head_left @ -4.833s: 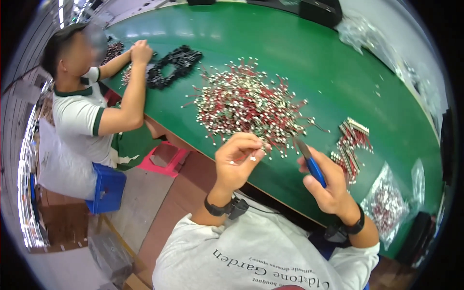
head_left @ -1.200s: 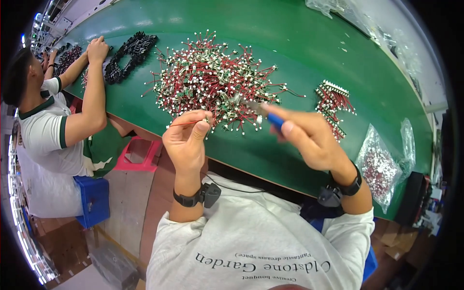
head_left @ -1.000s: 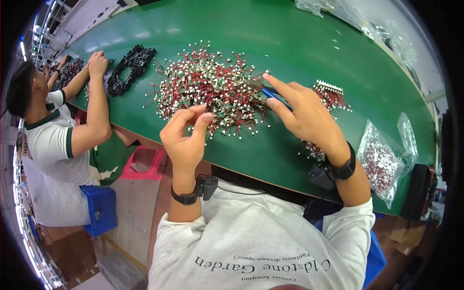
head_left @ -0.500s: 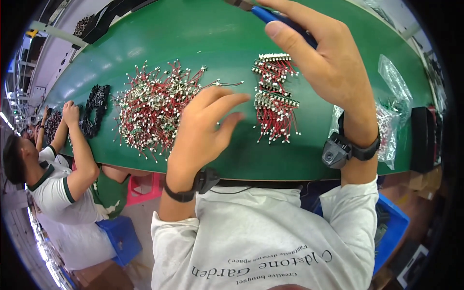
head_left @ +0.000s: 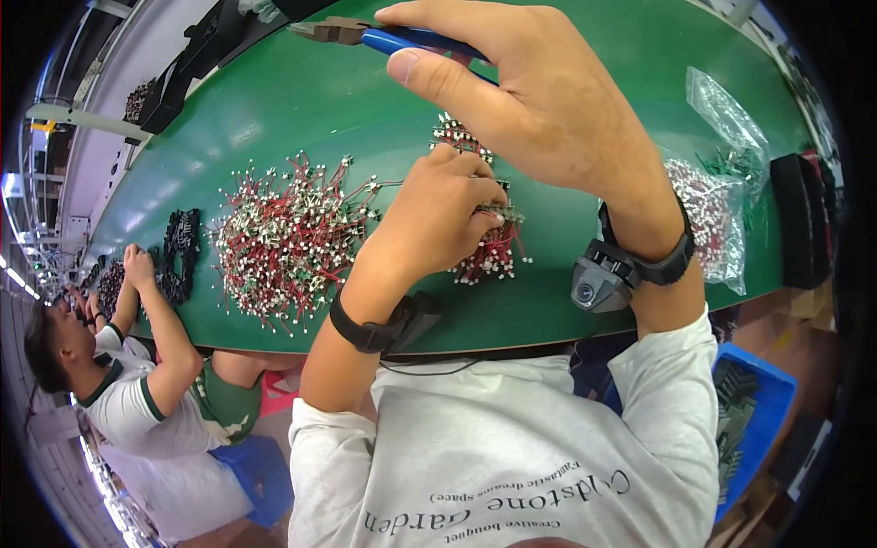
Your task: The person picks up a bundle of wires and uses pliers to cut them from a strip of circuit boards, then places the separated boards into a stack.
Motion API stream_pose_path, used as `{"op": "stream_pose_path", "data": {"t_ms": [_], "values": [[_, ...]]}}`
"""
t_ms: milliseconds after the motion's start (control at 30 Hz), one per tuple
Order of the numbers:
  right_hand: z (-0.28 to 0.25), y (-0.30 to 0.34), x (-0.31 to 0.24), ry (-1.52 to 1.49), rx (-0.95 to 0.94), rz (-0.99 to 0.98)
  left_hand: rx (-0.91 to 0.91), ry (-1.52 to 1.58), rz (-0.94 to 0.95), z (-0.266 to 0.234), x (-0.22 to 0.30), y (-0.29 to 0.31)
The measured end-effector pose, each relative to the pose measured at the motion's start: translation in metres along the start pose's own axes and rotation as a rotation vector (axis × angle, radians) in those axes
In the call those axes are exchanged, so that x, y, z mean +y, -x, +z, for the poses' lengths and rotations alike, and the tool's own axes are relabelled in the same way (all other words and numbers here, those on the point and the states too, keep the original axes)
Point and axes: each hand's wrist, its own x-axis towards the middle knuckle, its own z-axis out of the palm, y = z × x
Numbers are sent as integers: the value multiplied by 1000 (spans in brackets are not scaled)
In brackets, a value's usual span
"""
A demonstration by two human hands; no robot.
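Observation:
My right hand [head_left: 539,100] is closed around blue-handled pliers [head_left: 336,31], held above the table with the metal jaws pointing left. My left hand [head_left: 448,205] is down at the neat rows of small green boards [head_left: 498,260] with red wires and white connectors. Its fingers curl in toward the thumb; whatever lies between them is too small and partly hidden. The hand covers the middle of these rows. To its left spreads a big loose heap of similar red-wired pieces [head_left: 283,242].
A clear plastic bag [head_left: 722,233] of red-and-white pieces lies at the right, beside a black box [head_left: 800,219]. A blue bin [head_left: 758,411] stands below the table edge. At the left, a co-worker [head_left: 137,384] handles black parts [head_left: 181,251] on the green table [head_left: 365,100].
My left hand has moved right onto the rows, its fingers closing. My right hand has shifted left with the pliers, whose jaws now show fully. The whole view has shifted slightly.

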Motion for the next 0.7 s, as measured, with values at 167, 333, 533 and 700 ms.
{"op": "stream_pose_path", "data": {"t_ms": [167, 333, 533, 700], "values": [[-3, 0, -4, -23, -11, 22, 113, 140, -14, -15, 15, 6], [3, 2, 3, 20, 70, -58, 228, 813, -257, -28, 15, 22], [2, -4, -17, 2, 66, 61, 470, 1052, -286, -36, 8, 33], [27, 4, 15, -239, 40, 186, 796, 1433, -203, -39, -3, 66]]}}
